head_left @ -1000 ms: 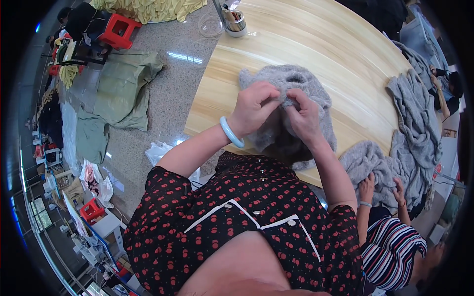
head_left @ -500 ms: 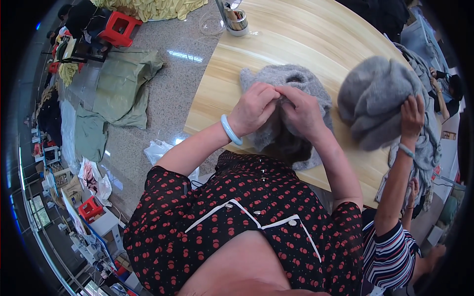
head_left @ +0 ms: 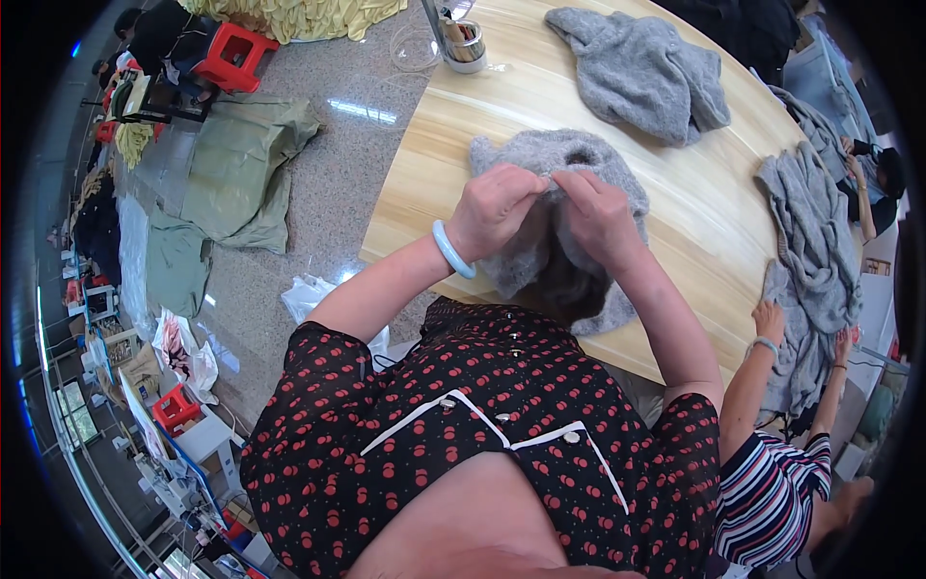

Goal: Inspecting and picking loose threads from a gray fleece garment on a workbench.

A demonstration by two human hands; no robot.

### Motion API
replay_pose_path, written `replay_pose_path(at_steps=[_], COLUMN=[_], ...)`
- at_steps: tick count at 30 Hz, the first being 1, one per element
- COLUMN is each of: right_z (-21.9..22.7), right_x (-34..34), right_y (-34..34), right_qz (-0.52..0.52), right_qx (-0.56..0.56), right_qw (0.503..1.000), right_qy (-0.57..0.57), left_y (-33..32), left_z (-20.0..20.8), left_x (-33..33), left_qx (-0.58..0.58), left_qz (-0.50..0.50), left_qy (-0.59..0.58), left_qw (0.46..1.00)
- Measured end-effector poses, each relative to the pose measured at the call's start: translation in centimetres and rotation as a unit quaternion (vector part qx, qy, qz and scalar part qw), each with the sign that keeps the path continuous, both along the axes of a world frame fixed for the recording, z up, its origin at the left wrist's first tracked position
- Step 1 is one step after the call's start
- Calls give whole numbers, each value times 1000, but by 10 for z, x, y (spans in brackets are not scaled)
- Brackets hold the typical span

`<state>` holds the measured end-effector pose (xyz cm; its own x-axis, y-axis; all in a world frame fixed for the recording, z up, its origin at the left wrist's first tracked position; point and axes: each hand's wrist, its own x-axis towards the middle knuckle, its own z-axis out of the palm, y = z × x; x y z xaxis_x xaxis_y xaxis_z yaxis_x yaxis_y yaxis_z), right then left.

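Observation:
A fuzzy grey knitted garment [head_left: 516, 150] lies bunched on the wooden table in front of me, its dark inner side showing toward my body. At its upper middle, my left hand [head_left: 495, 205] pinches the knit between thumb and fingers. Close beside it, my right hand [head_left: 600, 214] pinches the same fabric, leaving a small gap between the two sets of fingertips. A pale blue bangle circles my left wrist. The exact edge or seam under my fingers is too small to make out.
Another grey garment [head_left: 651, 79] lies across the table [head_left: 434, 145]. At right, a person in a striped top has a hand [head_left: 769, 320] on piled grey knitwear [head_left: 810, 222]. A tool cup [head_left: 465, 48] stands at the table's far left; green sheets [head_left: 236, 179] cover the floor beyond.
The garment the co-worker was moving now lies at the table's far side, and that hand is back on the pile. My hands have parted slightly, still pinching the knit.

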<state>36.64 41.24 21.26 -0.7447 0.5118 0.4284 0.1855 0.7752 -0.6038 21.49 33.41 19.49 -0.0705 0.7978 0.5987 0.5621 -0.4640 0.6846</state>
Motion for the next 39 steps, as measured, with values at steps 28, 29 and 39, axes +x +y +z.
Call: replay_pose_path(at_steps=[28, 29, 39], right_z=[1, 3, 6], right_x=[5, 6, 4], right_y=[7, 7, 5], right_qz=[13, 12, -27], right_qx=[-16, -14, -30], right_qw=[1000, 1000, 999], right_qy=[-18, -19, -7], left_y=[3, 4, 4], left_z=[3, 6, 17], left_x=[-5, -8, 11], left_qx=[-282, -273, -185], left_qz=[-37, -35, 58], left_qy=[-179, -181, 16], left_qw=[942, 944, 981])
